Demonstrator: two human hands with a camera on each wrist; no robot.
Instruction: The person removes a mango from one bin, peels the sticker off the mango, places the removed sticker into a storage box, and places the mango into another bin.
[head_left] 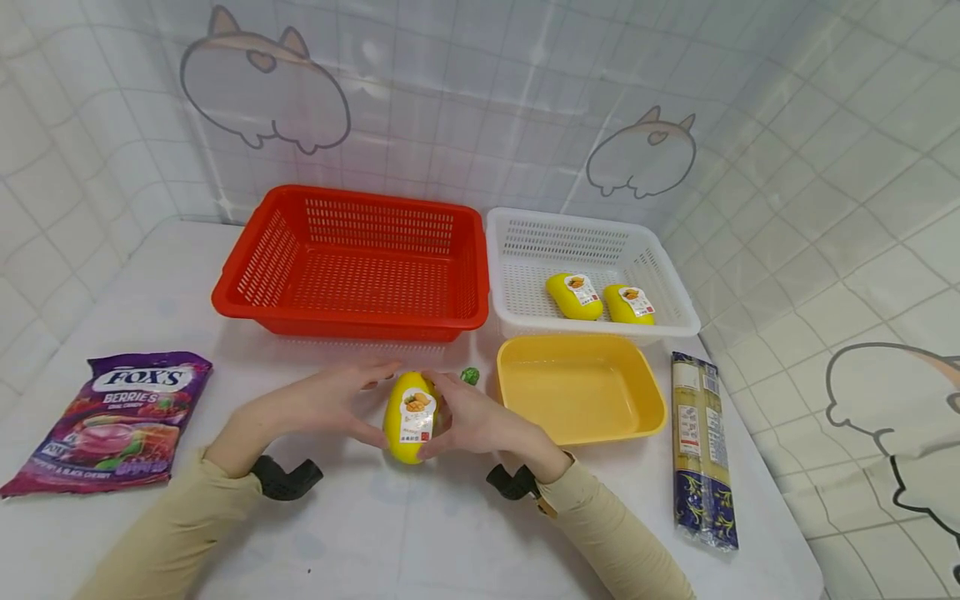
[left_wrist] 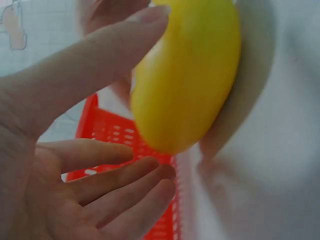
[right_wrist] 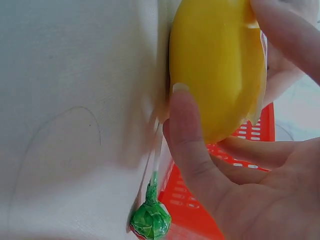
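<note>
A yellow mango (head_left: 408,425) with a white label sits on the white table between the two hands. The right hand (head_left: 476,412) grips it from the right, one finger (right_wrist: 185,112) pressed low on its side near the table. On the mango's other side is the left hand (head_left: 330,404), its fingers (left_wrist: 125,185) loosely spread and its thumb tip overlapping the mango in the left wrist view. A lollipop (right_wrist: 150,220) in a green wrapper lies beside the right hand, partly hidden by it in the head view.
Behind the hands stand a red basket (head_left: 360,325) and a white basket (head_left: 592,327) holding two more mangoes (head_left: 576,298). A yellow tray (head_left: 577,346) is right of the hands, with clear-and-blue packs (head_left: 701,450) beyond it. A purple candy bag (head_left: 120,421) lies at left.
</note>
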